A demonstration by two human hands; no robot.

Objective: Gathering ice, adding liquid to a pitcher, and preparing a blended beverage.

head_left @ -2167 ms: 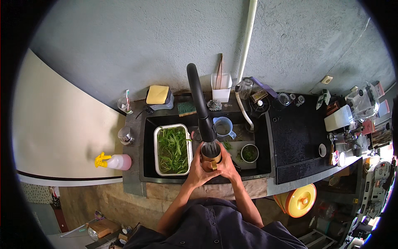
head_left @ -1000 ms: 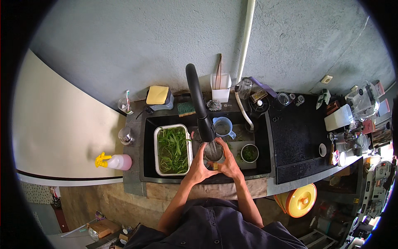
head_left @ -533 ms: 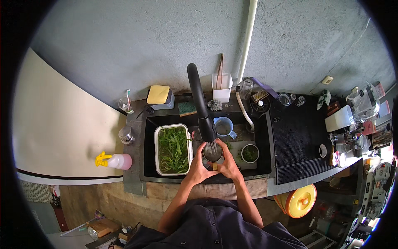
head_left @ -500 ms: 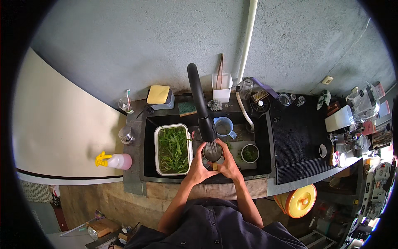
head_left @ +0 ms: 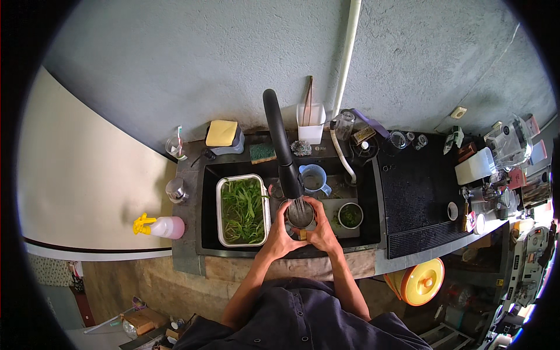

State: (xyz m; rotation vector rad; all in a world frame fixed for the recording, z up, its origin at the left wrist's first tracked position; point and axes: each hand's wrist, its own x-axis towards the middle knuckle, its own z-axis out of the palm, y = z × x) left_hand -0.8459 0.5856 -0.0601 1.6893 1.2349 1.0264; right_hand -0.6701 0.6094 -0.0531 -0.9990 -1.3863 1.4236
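Cup (head_left: pixel 300 216) between left grip (head_left: pixel 278 237) and right grip (head_left: pixel 323 234), under black faucet (head_left: pixel 279 134).

Dark purplish-grey shirt (head_left: pixel 280 321) — round buttons (head_left: pixel 304 339) down front — left hand (head_left: pixel 280 237), right hand (head_left: pixel 324 234) bare

There are 2 hands (head_left: pixel 281 237), 1 metal cup (head_left: pixel 301 221) and 1 black faucet (head_left: pixel 276 128). I count also 1 sink (head_left: pixel 368 198), 1 white tray (head_left: pixel 220 210), 1 blue jug (head_left: pixel 315 181) and 1 white bowl (head_left: pixel 361 216). Further, there are 1 spray bottle (head_left: pixel 169 227), 1 yellow sponge (head_left: pixel 222 133) and 1 green scouring pad (head_left: pixel 262 153).
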